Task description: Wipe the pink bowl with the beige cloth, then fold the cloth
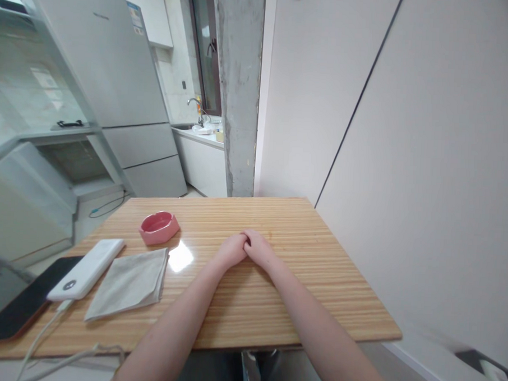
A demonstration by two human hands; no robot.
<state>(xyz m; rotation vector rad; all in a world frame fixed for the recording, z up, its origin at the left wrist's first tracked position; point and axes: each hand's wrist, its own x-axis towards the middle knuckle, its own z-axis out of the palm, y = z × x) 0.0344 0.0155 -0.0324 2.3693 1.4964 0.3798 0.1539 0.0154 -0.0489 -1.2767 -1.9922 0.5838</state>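
Head view, items on the wooden table (pixel 317 283): left hand (pixel 231 250) and right hand (pixel 260 249) are resting mid-table, touching each other, fingers curled in, holding nothing. Nearest to them, off to the left, a folded grey cloth (pixel 130 283) is lying flat; likely soft, light and limp, best pinched at a corner or folded edge. Beyond it a pink ceramic dish (pixel 158 228) is sitting, probably breakable. A white power bank (pixel 88 268) with cable is lying just beside the cloth; a dark tablet (pixel 19 309) is sitting at the edge.

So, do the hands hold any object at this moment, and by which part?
No object is held. The left hand and right hand rest clasped together on the wooden table, apart from the folded cloth.
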